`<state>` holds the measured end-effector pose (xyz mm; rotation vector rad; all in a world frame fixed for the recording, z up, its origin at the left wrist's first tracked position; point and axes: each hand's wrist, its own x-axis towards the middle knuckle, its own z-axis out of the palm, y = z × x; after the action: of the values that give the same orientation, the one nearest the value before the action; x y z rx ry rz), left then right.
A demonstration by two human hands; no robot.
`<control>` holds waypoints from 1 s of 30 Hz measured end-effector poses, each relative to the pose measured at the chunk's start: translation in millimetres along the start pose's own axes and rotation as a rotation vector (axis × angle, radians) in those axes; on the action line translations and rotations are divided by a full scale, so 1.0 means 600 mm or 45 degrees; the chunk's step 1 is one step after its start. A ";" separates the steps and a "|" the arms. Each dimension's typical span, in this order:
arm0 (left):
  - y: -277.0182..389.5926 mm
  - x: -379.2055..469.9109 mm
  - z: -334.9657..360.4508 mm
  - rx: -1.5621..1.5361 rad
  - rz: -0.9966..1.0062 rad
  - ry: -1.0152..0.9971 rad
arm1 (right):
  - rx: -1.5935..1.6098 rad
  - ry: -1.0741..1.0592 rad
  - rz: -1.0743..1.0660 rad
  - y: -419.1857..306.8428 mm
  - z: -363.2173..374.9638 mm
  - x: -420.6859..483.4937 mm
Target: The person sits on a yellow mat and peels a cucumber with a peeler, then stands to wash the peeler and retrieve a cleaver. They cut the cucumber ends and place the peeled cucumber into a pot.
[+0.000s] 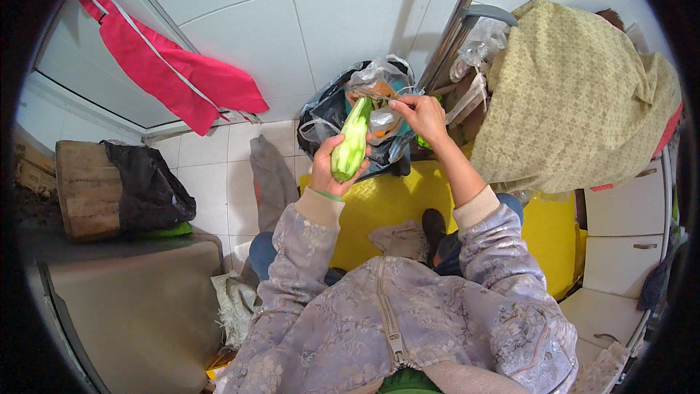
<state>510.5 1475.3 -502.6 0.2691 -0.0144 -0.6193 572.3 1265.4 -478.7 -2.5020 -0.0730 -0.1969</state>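
Note:
My left hand (327, 167) is wrapped around the lower part of a partly peeled zucchini (350, 145). Pale green flesh shows over most of it, with darker skin left in strips and at both ends. The zucchini slants upward, its narrow end pointing away from me. My right hand (425, 116) grips a thin peeling tool (377, 94), whose far part lies by the narrow end; whether it touches is hard to tell. Below both hands stands a waste bin lined with a black plastic bag (322, 98), holding clear plastic bags and orange scraps.
A pink apron (180, 74) hangs at left. Patterned cloth (569, 98) covers something at right, beside a metal pole (454, 16) and white drawers (623, 213). Yellow matting (366, 213) lies underfoot; a grey cloth (270, 186) is on the tiles. A cardboard box (85, 189) sits left.

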 end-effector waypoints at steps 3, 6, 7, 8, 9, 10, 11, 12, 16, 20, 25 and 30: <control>0.002 0.004 -0.003 0.049 0.021 -0.002 | -0.077 0.034 -0.009 0.000 0.005 0.002; 0.004 0.002 -0.002 0.075 0.005 0.020 | -0.128 0.093 -0.005 0.005 0.007 0.006; 0.003 0.000 -0.001 0.109 0.026 0.031 | -0.133 0.134 0.007 0.008 0.004 0.007; 0.002 -0.003 0.001 0.148 0.048 0.040 | -0.157 0.172 0.065 0.008 0.003 0.011; 0.001 -0.005 0.003 0.181 0.072 0.024 | -0.161 0.162 -0.006 0.008 0.004 0.014; 0.001 -0.003 0.003 0.139 0.063 0.047 | -0.193 0.138 -0.021 0.008 0.004 0.014; 0.001 -0.001 0.003 0.095 0.049 0.042 | -0.219 0.102 -0.031 0.008 0.003 0.014; 0.004 0.004 0.003 0.061 0.036 0.031 | -0.241 0.103 -0.058 0.005 0.005 0.014; 0.011 0.013 -0.006 -0.120 0.090 0.130 | -0.130 0.201 0.048 -0.003 0.000 0.006; 0.009 0.021 -0.022 -0.258 0.085 -0.032 | 0.536 -0.004 -0.141 -0.018 -0.003 -0.018; 0.001 0.025 -0.025 -0.168 0.099 0.126 | 0.434 -0.296 -0.121 -0.038 -0.021 -0.044; 0.016 0.017 -0.020 0.256 0.079 -0.012 | 0.306 -0.274 -0.154 -0.041 -0.032 -0.041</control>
<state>525.3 1479.5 -512.2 0.4586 -0.0942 -0.5580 543.3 1273.9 -452.9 -2.2710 -0.3181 0.0322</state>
